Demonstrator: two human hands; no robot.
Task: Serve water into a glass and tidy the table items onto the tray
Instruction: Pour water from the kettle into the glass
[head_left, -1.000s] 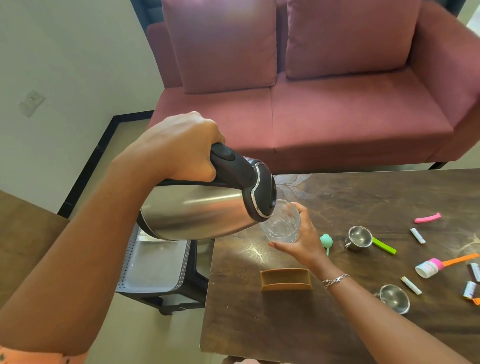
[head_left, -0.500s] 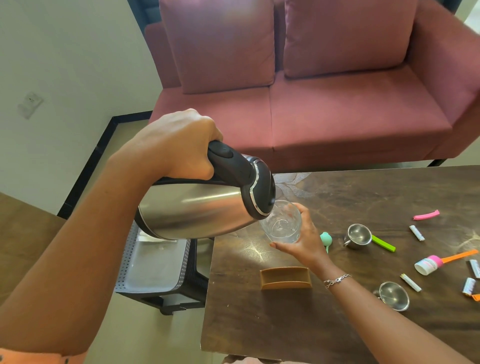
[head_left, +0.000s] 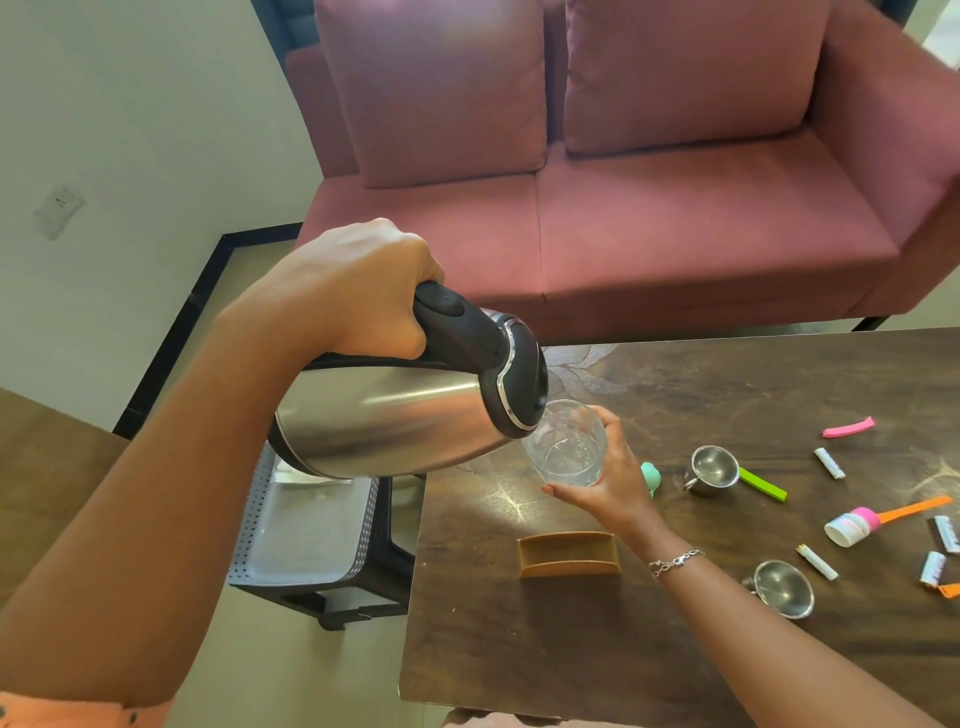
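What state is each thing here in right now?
kettle: tipped, spout at the glass rim
glass: tilted, some water inside
left hand: gripping the kettle handle
right hand: wrapped around the glass
steel cups: lying on their sides, look empty
brown holder: upright, empty

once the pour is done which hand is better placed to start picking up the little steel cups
Probably the right hand. It holds the glass just beside the nearer steel cup, on the table. The left hand grips the tilted kettle over the table's far-left edge.
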